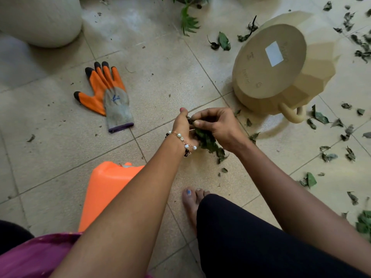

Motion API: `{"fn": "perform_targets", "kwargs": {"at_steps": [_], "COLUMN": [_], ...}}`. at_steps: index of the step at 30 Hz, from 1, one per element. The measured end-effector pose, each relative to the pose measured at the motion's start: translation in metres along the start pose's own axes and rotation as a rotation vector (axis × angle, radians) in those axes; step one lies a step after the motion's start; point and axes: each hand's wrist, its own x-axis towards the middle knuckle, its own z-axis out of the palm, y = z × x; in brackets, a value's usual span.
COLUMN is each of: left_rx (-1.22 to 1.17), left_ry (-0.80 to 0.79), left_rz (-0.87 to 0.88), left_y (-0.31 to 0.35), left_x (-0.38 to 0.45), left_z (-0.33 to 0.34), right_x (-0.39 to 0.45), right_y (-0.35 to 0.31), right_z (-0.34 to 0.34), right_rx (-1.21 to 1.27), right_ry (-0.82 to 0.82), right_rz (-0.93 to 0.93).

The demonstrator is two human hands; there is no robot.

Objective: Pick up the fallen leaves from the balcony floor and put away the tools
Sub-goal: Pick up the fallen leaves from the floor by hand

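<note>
Crouched low over the beige tiled balcony floor (160, 63), both hands meeting right in the middle of the shot. Left hand (183, 128), wearing a beaded bracelet with white and dark beads (185, 143) at the wrist, cupped around a bunch of dark green fallen leaves (208, 142), thumb sticking up, the bunch spilling out below the palm toward the tiles. Right hand (217, 127) curled over the same bunch from the other side, its fingers (197, 122) pinching at the top of the clump, so the leaves sit squeezed between the two palms, off the floor. Can't really tell how tight the left fingers are wrapped, mostly hidden behind the hand. Plenty more scattered loose leaves (349, 153) lying all over the tiles to the right, plus a few bits just below the hands. Orange and grey work glove with black fingertips (106, 93) lying flat on the floor off to the left, well apart from the hands. Tan faceted plastic watering can (281, 67) tipped on its side up right, bottom facing the camera with a white sticker on it, handle near the floor. Bright orange plastic thing (104, 189) partly hidden under the left forearm, hard to say what exactly. Bare foot (193, 201) beside a dark-trousered knee at the bottom.
</note>
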Motion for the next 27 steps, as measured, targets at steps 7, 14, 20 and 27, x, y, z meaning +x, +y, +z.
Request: {"fn": "perform_targets", "kwargs": {"at_steps": [7, 14, 20, 27], "left_rx": [-0.022, -0.113, -0.206, -0.312], "left_ry": [0.008, 0.113, 0.088, 0.087], "left_rz": [-0.034, 0.045, 0.106, 0.153], "left_y": [-0.008, -0.009, 0.002, 0.003], "left_x": [-0.001, 0.011, 0.013, 0.016], "left_z": [0.0, 0.005, -0.004, -0.01], "right_x": [-0.003, -0.007, 0.014, -0.012], "right_y": [0.016, -0.001, 0.024, 0.039], "right_z": [0.002, -0.025, -0.056, -0.044], "right_rx": [-0.758, -0.351, -1.068, -1.176], "right_ry": [-0.104, 0.031, 0.103, -0.111], "right_rz": [-0.351, -0.229, 0.035, -0.117]}}
